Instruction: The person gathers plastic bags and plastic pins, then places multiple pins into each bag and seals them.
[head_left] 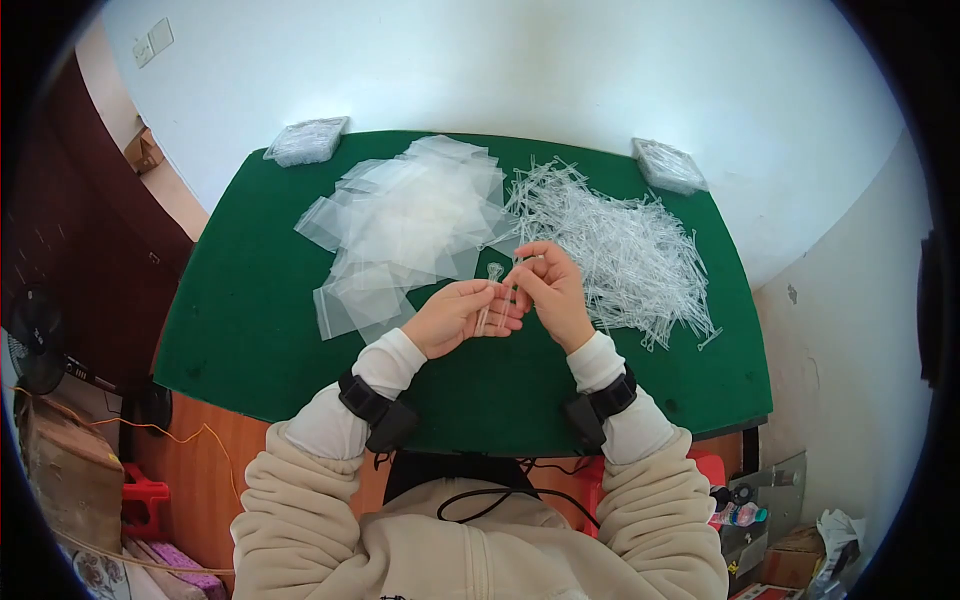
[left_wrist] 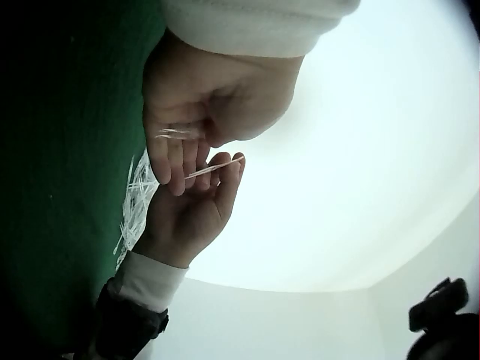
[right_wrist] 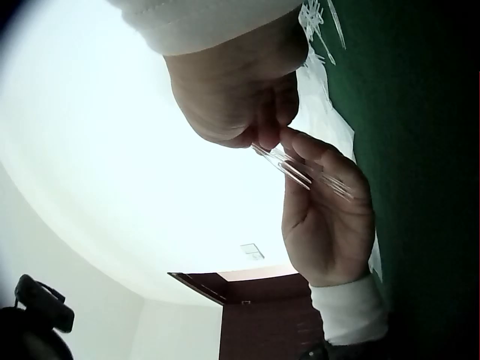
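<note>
My left hand (head_left: 450, 320) is turned palm up over the near middle of the table, its thumb holding a few clear plastic sticks with looped heads (head_left: 495, 270) across the fingers. Close against its fingertips, my right hand (head_left: 556, 297) pinches thin clear sticks (right_wrist: 289, 169) between thumb and fingertips. How many it pinches I cannot tell. In the left wrist view, the left hand's sticks (left_wrist: 178, 133) lie over its fingers. A large loose pile of the same clear sticks (head_left: 640, 265) spreads just beyond the right hand.
Flat clear zip bags (head_left: 410, 220) lie in a heap on the left of the green table (head_left: 250, 270). One filled bag (head_left: 307, 142) sits at the back left corner, another filled bag (head_left: 668, 167) at the back right. A white wall (head_left: 480, 70) stands behind.
</note>
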